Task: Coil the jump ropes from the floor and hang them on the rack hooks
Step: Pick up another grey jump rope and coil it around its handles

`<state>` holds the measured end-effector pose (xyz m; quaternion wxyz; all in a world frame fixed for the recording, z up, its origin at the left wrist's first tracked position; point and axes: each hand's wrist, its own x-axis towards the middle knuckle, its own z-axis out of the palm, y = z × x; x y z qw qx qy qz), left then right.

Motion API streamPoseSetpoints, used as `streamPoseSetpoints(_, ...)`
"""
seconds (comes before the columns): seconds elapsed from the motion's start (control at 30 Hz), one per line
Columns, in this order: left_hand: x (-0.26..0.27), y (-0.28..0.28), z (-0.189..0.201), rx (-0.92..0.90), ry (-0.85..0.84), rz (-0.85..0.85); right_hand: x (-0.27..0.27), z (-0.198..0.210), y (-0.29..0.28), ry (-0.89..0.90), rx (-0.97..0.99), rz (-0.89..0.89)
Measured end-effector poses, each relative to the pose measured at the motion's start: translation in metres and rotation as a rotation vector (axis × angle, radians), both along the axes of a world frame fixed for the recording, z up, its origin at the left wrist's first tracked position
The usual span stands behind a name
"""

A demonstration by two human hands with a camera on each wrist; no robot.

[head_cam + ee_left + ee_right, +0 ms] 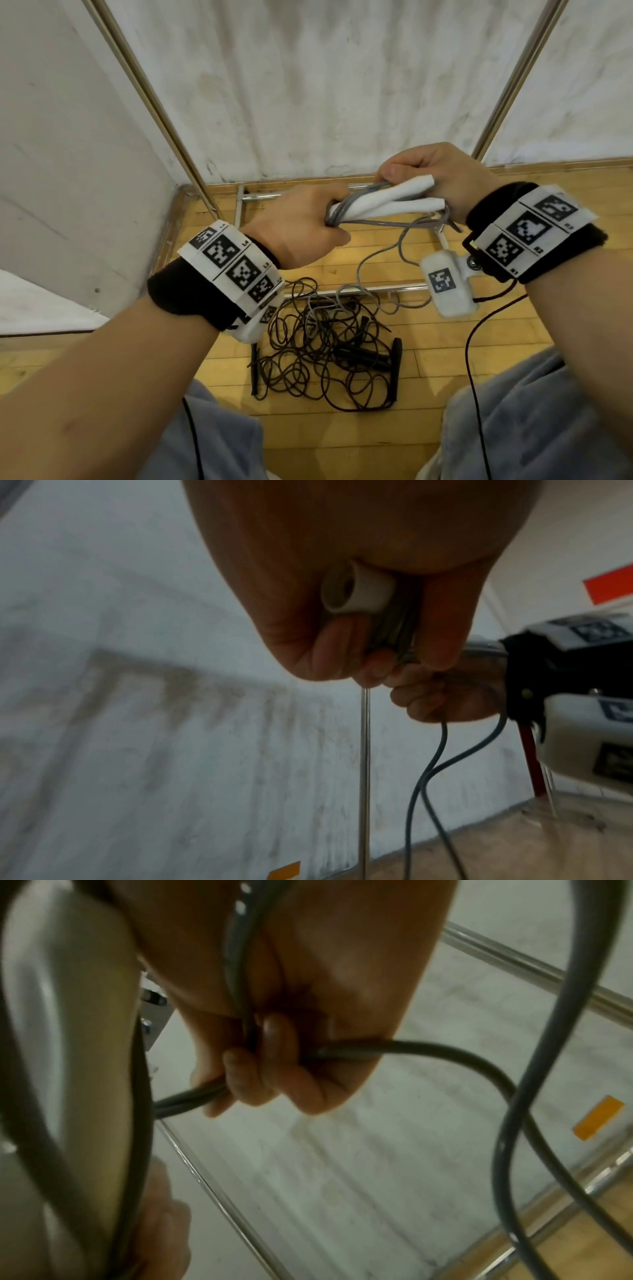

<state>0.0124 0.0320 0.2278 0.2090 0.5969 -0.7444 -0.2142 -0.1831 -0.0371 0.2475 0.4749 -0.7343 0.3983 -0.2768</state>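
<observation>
Left hand [294, 228] curled round one end of a grey jump rope [380, 226] with two white handles [387, 202], fingers wrapped over several gathered grey strands and the handle ends together. Right hand [442, 178] closed on the other end of the same bundle, fingers folded over the white handles and the cord, just beside the left hand, both held above the floor [445, 346]. From the left wrist view, a white handle end [356, 591] poking out of the fist, grey strands pressed under the fingers [329, 645]. From the right wrist view, grey cord [411, 1053] pinched under curled fingers [274, 1042], with a loose loop swinging off to the side. Loose grey cord trailing from the bundle down to the wooden floor, ending among a tangled heap of dark jump ropes [322, 349] with black handles, lying between the knees and below both hands. Chrome rack base bars [363, 289] flat on the floor just past the heap, two slanted rack poles [161, 109] rising against the stained white wall [325, 85]. Black wristbands with printed marker squares on both wrists, a white camera block [445, 284] hanging under the right one. Grey trouser legs [534, 428] at the bottom corners.
</observation>
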Motion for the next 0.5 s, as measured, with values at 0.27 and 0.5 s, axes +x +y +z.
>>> streamPoseSetpoints(0.27,-0.015,-0.001,0.011,-0.002,0.559,0.186,0.032,-0.035,0.018,-0.127,0.054,-0.047)
streamPoseSetpoints(0.5,-0.014,-0.007,0.022,-0.046,0.669,0.267,0.051,-0.044,0.036,0.052,-0.277,-0.123)
